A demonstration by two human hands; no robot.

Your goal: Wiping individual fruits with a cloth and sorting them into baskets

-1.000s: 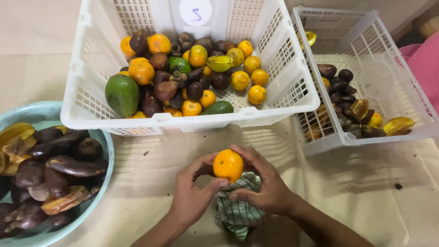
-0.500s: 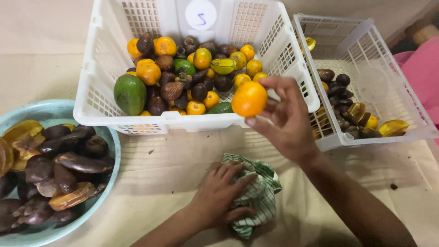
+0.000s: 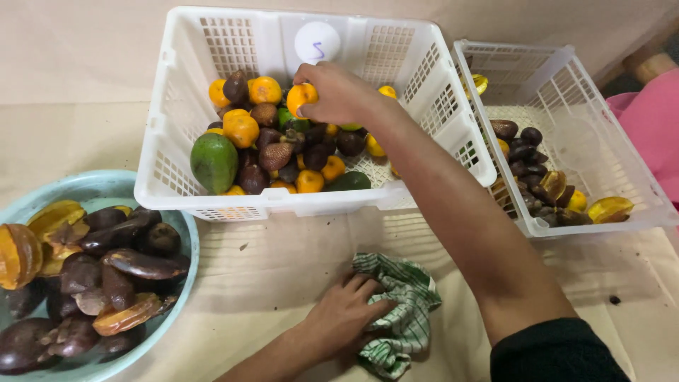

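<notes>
We see our right hand reaching into the large white basket in the upper middle of the frame, fingers curled round a small orange fruit. The fruit sits at the top of the heap, touching or just above the dark and orange fruits under it; we cannot tell which. Our left hand lies low in the frame, palm down and fingers loosely spread on a green-and-white checked cloth, pressing it to the beige table cover without gripping it.

We judge the step in hand to be the orange fruit meeting the pile in the basket, with the grip not yet let go. A release here would call for a stable hollow among the rounded fruits, since the heap slopes towards the large green fruit at the left of the basket.

Our forearm hides the right part of the basket's contents and part of its front wall. The pale blue bowl of dark and sliced fruits is cut off at the lower left edge. The second white basket runs out at the right, beside something pink that we cannot identify. The kinds of the dark fruits are hard to make out
</notes>
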